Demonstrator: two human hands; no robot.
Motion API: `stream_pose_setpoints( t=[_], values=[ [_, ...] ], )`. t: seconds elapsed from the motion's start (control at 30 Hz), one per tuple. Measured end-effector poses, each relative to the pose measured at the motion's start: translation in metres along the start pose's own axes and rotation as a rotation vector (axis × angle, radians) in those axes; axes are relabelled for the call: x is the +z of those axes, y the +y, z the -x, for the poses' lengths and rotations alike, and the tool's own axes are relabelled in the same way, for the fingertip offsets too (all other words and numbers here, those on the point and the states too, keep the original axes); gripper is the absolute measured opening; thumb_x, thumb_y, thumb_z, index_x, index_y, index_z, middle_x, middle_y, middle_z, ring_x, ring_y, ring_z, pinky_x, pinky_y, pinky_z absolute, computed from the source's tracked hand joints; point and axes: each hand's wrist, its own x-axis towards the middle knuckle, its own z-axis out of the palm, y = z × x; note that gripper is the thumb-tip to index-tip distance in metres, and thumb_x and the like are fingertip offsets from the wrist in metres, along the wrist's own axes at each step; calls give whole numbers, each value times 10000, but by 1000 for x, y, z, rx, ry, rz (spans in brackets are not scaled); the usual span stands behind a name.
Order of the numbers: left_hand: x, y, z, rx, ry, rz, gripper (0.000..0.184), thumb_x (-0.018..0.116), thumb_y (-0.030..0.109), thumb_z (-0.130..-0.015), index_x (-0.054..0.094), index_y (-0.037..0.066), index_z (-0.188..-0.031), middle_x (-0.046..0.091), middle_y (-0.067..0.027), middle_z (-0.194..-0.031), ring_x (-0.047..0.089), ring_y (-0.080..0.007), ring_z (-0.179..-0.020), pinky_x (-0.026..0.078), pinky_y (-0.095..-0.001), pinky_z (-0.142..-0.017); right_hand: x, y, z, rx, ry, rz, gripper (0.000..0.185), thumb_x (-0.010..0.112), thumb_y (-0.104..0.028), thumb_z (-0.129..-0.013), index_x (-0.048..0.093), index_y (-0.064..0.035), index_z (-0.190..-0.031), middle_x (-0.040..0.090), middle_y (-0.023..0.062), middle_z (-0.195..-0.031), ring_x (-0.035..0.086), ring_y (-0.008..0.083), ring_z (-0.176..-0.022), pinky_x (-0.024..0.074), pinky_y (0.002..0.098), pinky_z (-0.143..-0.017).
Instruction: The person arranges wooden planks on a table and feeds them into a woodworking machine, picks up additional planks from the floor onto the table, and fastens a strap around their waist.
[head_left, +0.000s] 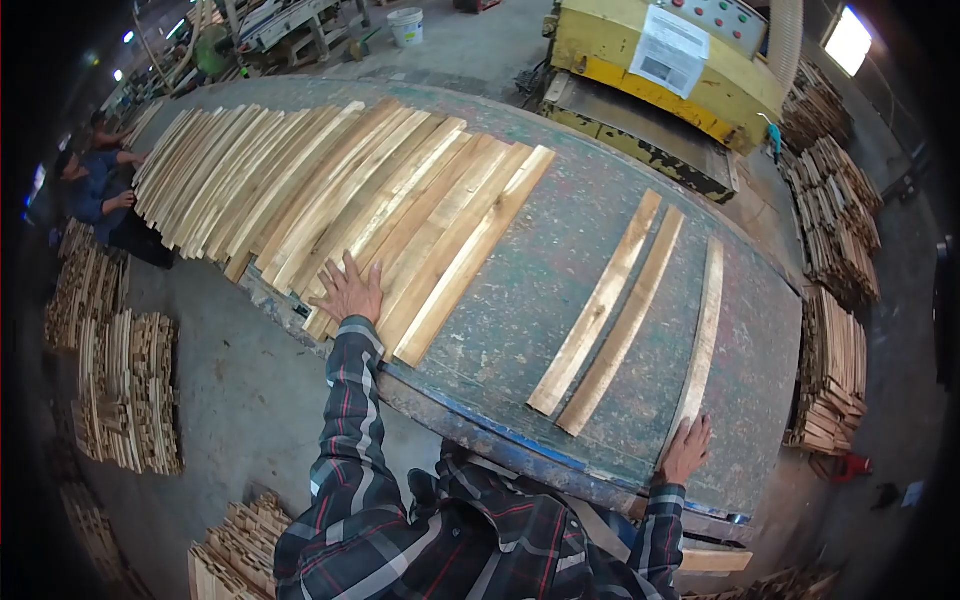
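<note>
My left hand (352,290) lies spread, palm down, on the near ends of a long row of wooden strips (400,210) laid side by side on the green table (500,330). At the right, my right hand (685,450) rests on the near end of a single strip (705,330), fingers stretched forward over it. Between my hands, two more strips lie nearly parallel, a lighter one (597,300) and a browner one (625,320), with a narrow gap separating them.
A yellow machine (670,60) stands beyond the table. Stacks of strips rise at the right (832,370) and on the floor at left (128,390). Two people are at the table's far left, one in blue (95,195). A white bucket (406,27) stands behind.
</note>
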Motion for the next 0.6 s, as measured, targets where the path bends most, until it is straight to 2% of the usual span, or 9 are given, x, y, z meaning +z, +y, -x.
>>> stream_pose_setpoints(
  t=[0.1,0.13,0.23,0.33,0.43,0.47,0.57,0.6],
  values=[
    [-4,4,3,10,-35,-35,883,288,767,-973,221,204,-1649,132,-200,-1708,95,-406,-1577,82,-728,-1181,-1,-19,9,11,44,97,615,318,-520,-1089,453,-119,-1535,299,125,-1667,238,381,-1530,68,650,-1208],
    [3,6,7,42,-1,-38,914,319,780,-957,221,192,-1649,131,-220,-1703,96,-450,-1565,76,-725,-1182,10,-25,14,-48,95,81,616,339,-532,-1081,492,-109,-1502,273,158,-1669,259,392,-1513,83,657,-1201],
    [7,22,35,86,4,-76,949,357,795,-936,221,187,-1650,154,-236,-1694,115,-488,-1549,87,-717,-1180,23,-70,30,-57,70,193,644,341,-562,-1071,506,-107,-1495,232,192,-1676,230,402,-1528,69,657,-1207],
    [16,34,59,167,112,-34,939,398,791,-927,309,167,-1622,237,-256,-1663,206,-497,-1518,143,-686,-1172,24,-119,42,-66,29,93,687,343,-600,-1056,493,-107,-1509,202,222,-1680,162,422,-1555,33,652,-1219],
    [-9,35,56,190,45,47,843,471,735,-931,442,166,-1551,393,-215,-1581,387,-437,-1398,226,-624,-1132,39,-147,46,-63,36,46,728,356,-628,-1041,445,-109,-1543,183,253,-1677,146,440,-1556,25,662,-1215],
    [-12,34,47,126,189,144,729,504,678,-944,571,137,-1429,515,-188,-1434,483,-400,-1247,322,-583,-1042,43,-152,46,-64,3,24,754,360,-641,-1032,403,-111,-1566,187,276,-1667,146,453,-1551,28,668,-1211],
    [18,13,0,131,318,87,633,561,588,-953,593,108,-1364,595,-169,-1215,527,-397,-1107,361,-577,-958,46,-165,55,-59,8,-22,747,371,-624,-1036,385,-108,-1575,200,288,-1658,153,465,-1545,36,671,-1208],
    [28,8,-11,175,308,102,608,569,556,-958,588,104,-1364,588,-167,-1198,524,-392,-1096,367,-564,-952,47,-165,55,-60,17,-20,732,382,-601,-1041,389,-97,-1571,216,292,-1650,170,467,-1538,38,672,-1207]
  ],
)
